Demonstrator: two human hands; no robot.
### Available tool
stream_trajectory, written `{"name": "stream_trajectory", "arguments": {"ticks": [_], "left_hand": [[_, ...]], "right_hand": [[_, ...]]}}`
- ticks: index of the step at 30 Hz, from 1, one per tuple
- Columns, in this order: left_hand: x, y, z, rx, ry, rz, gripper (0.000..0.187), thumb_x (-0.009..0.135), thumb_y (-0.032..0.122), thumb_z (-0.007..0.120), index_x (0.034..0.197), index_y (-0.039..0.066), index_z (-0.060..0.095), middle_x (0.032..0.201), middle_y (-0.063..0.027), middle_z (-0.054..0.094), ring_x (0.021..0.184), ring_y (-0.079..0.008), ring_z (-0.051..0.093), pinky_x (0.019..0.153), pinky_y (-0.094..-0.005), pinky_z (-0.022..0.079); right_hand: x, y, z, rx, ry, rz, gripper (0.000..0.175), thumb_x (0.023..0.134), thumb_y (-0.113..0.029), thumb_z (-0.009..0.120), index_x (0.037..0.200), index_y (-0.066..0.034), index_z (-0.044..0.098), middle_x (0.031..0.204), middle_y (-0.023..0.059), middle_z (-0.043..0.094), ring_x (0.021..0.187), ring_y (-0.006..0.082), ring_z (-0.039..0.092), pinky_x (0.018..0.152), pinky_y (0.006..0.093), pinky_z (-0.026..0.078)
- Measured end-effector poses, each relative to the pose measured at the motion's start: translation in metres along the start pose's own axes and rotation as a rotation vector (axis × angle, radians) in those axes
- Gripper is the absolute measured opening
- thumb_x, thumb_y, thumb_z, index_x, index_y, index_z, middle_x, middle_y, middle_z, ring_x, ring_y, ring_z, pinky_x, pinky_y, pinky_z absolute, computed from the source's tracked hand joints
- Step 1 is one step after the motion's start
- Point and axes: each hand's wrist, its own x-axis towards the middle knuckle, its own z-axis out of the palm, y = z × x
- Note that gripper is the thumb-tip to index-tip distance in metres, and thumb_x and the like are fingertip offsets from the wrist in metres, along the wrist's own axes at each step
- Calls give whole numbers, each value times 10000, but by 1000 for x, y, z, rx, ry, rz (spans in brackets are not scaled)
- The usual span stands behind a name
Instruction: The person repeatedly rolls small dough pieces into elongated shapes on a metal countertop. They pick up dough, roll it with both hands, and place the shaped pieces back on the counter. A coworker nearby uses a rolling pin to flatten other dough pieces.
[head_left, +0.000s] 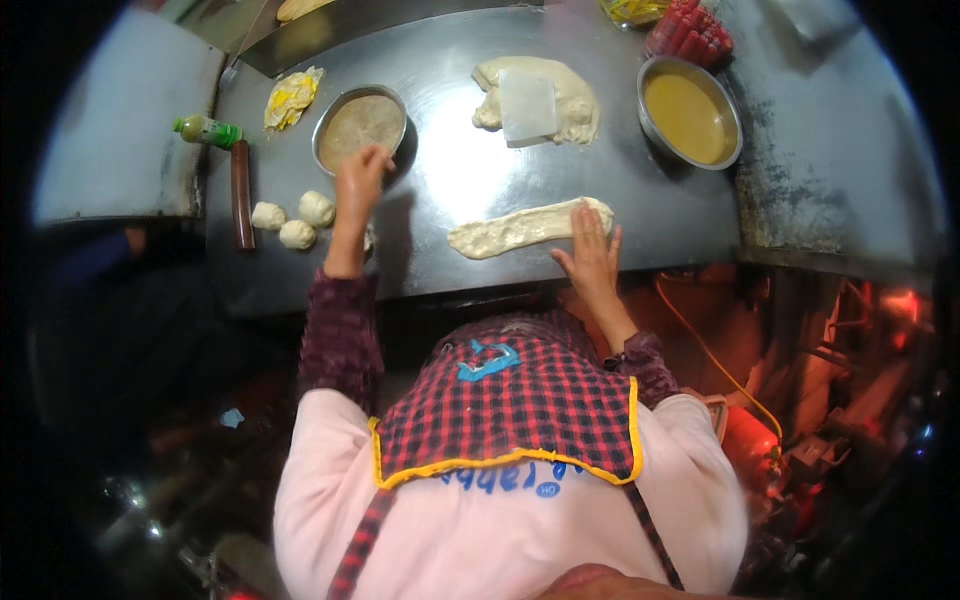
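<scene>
My right hand (595, 251) lies with fingers spread on the right end of a long flattened strip of dough (517, 231). My left hand (362, 176) is raised at the near rim of a metal bowl (361, 127) of brownish paste or powder, its fingers bent; whether they pinch anything is not visible. Left of that forearm sit several rolled dough balls (298, 235), one partly hidden behind the wrist. A large dough mass (576, 97) with a whitish rectangular sheet (527, 106) on it lies beyond the strip.
On the metal worktop (427, 270) are a brown rolling pin (241, 196), a green-capped bottle (208, 131) and a crumpled yellow-white bag (292, 97). A bowl of yellow liquid (688, 112) stands at right, near packed red sticks (690, 37). A yellow hose (720, 375) runs below.
</scene>
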Motion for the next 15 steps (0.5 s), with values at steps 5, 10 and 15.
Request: {"name": "stream_trajectory", "arguments": {"ticks": [5, 10, 15], "left_hand": [[-86, 23, 96, -205, -378, -164, 227, 888, 168, 564, 951, -27, 662, 805, -59, 655, 752, -121, 585, 705, -269, 467], [-89, 26, 115, -57, -459, -222, 238, 869, 196, 620, 925, -28, 680, 792, -60, 666, 735, -109, 582, 667, -265, 469], [-99, 53, 172, -16, -509, 7, 234, 875, 71, 560, 1077, -18, 636, 929, -132, 688, 813, -183, 633, 761, -299, 492]], "right_hand": [[5, -67, 19, 191, -168, -282, 875, 768, -543, 601, 1402, -8, 325, 1481, 150, 286, 1390, 259, 236, 1103, 555, 102], [-4, 30, 6, -93, -47, -55, 795, 814, -490, 584, 1420, -51, 314, 1503, 94, 264, 1402, 244, 203, 1091, 586, 78], [-11, 41, -16, 32, -67, 54, 756, 841, -473, 564, 1414, -43, 321, 1506, 108, 253, 1399, 249, 211, 1086, 596, 60]]}}
